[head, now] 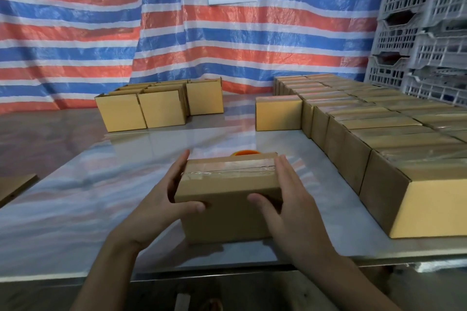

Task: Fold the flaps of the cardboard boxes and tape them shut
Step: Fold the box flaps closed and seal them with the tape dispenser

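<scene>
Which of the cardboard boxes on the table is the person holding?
The taped box at front centre, between the left hand and right hand; the far-left group and right rows stand untouched.

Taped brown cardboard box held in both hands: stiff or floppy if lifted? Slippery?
The small brown cardboard box will probably feel stiff: flaps lie flat under clear tape, edges look square. Likely light: left hand and right hand hold it with fingers mostly straight. Pushed, it may slide easily on the glossy table; tipping seems unlikely.
</scene>
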